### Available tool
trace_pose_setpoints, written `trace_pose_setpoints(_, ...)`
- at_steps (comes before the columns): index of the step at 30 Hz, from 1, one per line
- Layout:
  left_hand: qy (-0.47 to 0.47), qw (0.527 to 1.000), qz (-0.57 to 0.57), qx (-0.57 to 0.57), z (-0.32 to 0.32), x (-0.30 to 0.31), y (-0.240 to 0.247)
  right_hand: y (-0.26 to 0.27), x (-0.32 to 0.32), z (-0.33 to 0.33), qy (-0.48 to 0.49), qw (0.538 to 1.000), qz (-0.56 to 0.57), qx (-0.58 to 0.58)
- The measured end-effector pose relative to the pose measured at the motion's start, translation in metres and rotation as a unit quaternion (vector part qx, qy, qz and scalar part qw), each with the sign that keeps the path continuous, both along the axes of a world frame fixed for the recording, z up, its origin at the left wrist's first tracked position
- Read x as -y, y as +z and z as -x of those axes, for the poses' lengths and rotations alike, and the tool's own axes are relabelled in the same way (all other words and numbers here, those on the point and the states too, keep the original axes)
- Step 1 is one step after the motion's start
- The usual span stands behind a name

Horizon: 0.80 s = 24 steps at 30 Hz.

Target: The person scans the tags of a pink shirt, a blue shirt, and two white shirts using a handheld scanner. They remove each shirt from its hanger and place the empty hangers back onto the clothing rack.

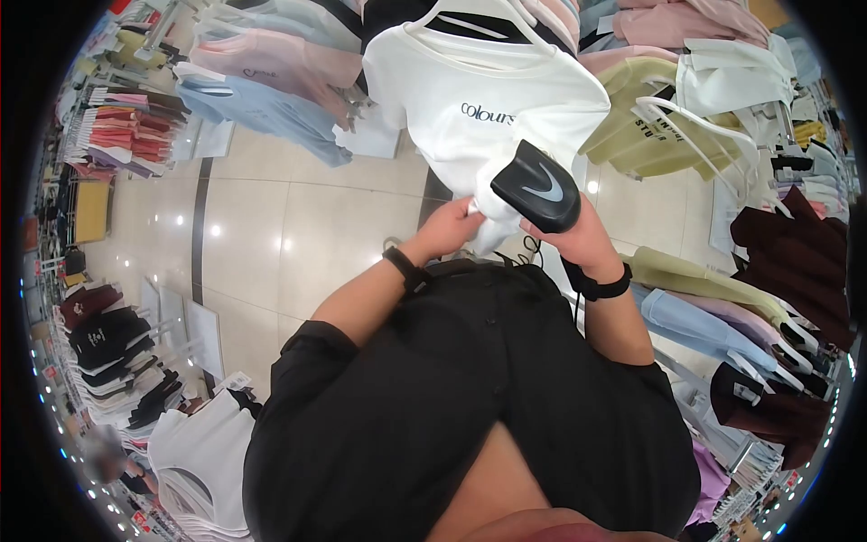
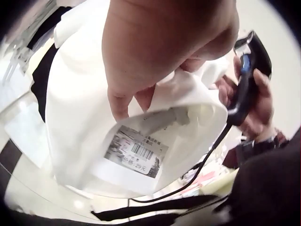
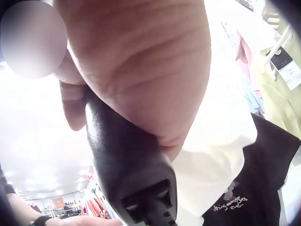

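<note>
A white T-shirt (image 1: 433,77) printed "colours" hangs on a white hanger in front of me. My left hand (image 1: 449,228) pinches its lower edge, and in the left wrist view the fabric gapes below the fingers. Inside that opening a printed price tag (image 2: 137,151) with a barcode faces out. My right hand (image 1: 589,237) grips a black handheld barcode scanner (image 1: 539,191), its broad head over the lower part of the shirt. From the right wrist view, the palm wraps the scanner's handle (image 3: 124,141), and a cord (image 2: 211,153) runs from its base in the left wrist view.
Pink (image 1: 271,68) and light blue shirts (image 1: 262,110) hang to the left of the white one. An olive shirt (image 1: 632,126) and a white hanger (image 1: 695,131) are on the right. More garment racks line both sides above a glossy tiled floor (image 1: 262,217).
</note>
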<state>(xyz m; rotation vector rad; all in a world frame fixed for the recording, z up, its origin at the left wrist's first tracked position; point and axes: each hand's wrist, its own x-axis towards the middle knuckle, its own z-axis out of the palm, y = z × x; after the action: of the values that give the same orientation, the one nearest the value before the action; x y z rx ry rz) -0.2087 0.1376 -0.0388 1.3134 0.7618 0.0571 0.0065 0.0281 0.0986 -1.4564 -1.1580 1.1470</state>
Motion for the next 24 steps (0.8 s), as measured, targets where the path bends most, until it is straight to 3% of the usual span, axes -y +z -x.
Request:
trace_pose_setpoints(3,0.161,0.956,0.219,0.108,-0.002,-0.008,0.008,-0.009,0.005,-0.008,-0.016,0.999,0.02,-0.019)
trace_pose_setpoints(6,0.256,0.893,0.316,0.193,0.0,-0.015,0.037,-0.015,0.018,-0.014,-0.047,0.997,0.023,-0.064)
trace_pose_setpoints(10,0.216,0.867,0.374,0.248,0.012,-0.03,0.05,-0.008,0.032,-0.015,-0.016,0.999,0.026,-0.011)
trace_pose_setpoints(15,0.22,0.876,0.329,0.275,0.015,-0.032,0.059,-0.025,0.038,-0.021,0.061,0.994,0.069,-0.057)
trace_pose_setpoints(19,0.21,0.891,0.277,0.292,0.014,-0.029,0.071,-0.001,0.033,-0.008,0.083,0.99,0.081,0.076)
trace_pose_setpoints(24,0.309,0.869,0.261,0.286,0.005,-0.025,0.07,0.024,0.038,0.002,0.109,0.982,0.065,0.137)
